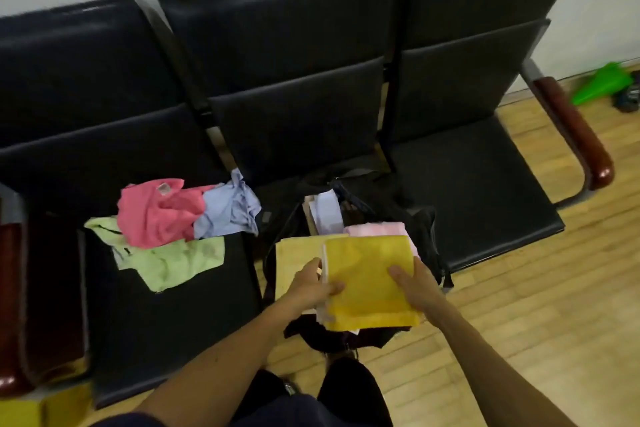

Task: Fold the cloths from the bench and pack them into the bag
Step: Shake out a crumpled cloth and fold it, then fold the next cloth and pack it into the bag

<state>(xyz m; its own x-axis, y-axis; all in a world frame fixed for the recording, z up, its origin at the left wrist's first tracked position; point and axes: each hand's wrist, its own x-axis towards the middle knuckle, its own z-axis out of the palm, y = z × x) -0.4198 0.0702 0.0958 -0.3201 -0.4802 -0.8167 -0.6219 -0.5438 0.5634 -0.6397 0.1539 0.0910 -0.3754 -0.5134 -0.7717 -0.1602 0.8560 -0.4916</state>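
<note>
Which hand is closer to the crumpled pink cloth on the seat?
Left. The left hand grips the folded yellow cloth on the side facing the crumpled pink cloth; the right hand holds its opposite side, farther off.

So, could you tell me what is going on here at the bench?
A person is packing cloths into a black bag that stands open against the middle seat of the bench. The left hand and right hand hold a folded yellow cloth by its sides over the bag, where a folded pink cloth already lies. A crumpled pile of cloths on the next seat is not yet folded.
</note>
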